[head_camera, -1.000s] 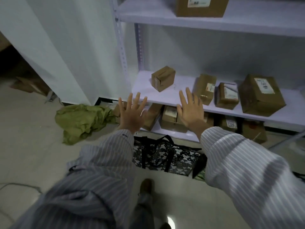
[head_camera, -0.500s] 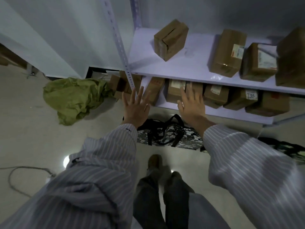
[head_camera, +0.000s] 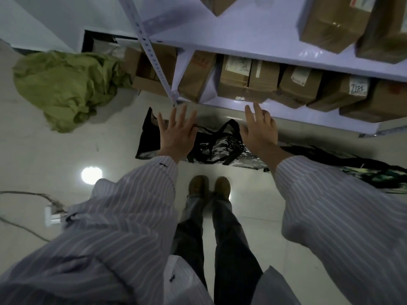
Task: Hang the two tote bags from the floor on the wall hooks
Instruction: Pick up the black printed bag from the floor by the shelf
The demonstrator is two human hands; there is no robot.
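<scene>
View has tipped down since earlier; left hand (head_camera: pixel 176 134) and right hand (head_camera: pixel 259 130), both grips open and empty, above patterned bag (head_camera: pixel 217 146); second bag (head_camera: pixel 374 172) on floor (head_camera: pixel 66 155); none hung.

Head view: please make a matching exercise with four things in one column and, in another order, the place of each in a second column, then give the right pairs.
Things:
1. black-and-white tote bag
2. green cloth
3. dark green-patterned tote bag
4. brown shoes

Places:
A. crumpled on the floor, far left
B. on the floor below both open hands
C. on the floor, right edge
D. on the floor, nearer the person than the bags

Pairs: 1-B, 2-A, 3-C, 4-D
</scene>
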